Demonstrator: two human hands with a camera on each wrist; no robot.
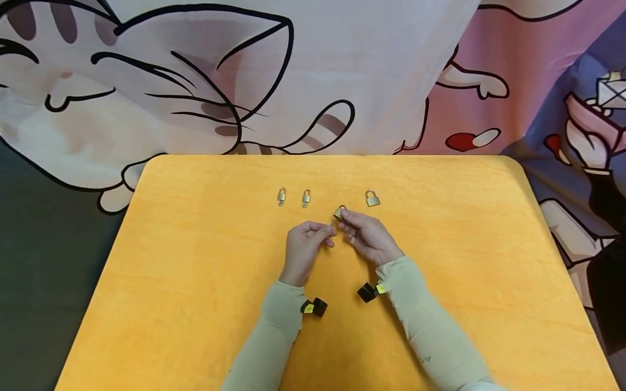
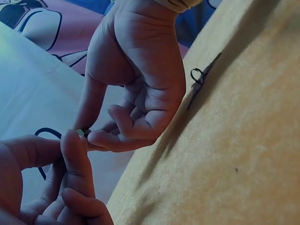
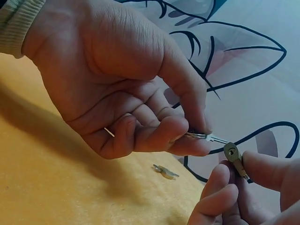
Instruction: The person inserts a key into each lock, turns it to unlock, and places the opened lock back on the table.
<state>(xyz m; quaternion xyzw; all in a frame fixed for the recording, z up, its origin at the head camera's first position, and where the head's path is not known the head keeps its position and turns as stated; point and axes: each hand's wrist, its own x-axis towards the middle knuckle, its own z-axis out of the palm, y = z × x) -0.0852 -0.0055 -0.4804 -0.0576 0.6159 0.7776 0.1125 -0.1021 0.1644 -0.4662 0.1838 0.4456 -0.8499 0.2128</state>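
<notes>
Just above the table, my right hand (image 1: 369,239) pinches a small brass padlock (image 1: 339,212) between thumb and fingers. In the right wrist view the padlock's (image 3: 231,152) keyhole end faces my left hand (image 1: 305,244). That hand pinches a thin silver key (image 3: 214,138), its blade pointing at the keyhole end and its tip right at it. More metal (image 3: 194,134) shows between the left thumb and finger. In the left wrist view, fingers of both hands hide most of the padlock.
Two brass padlocks, one at left (image 1: 281,196) and one beside it (image 1: 306,199), lie behind my left hand, each with a silver piece at its lower end. Another padlock (image 1: 373,199) lies beyond my right hand. The yellow table (image 1: 195,304) ends at a printed curtain (image 1: 313,65).
</notes>
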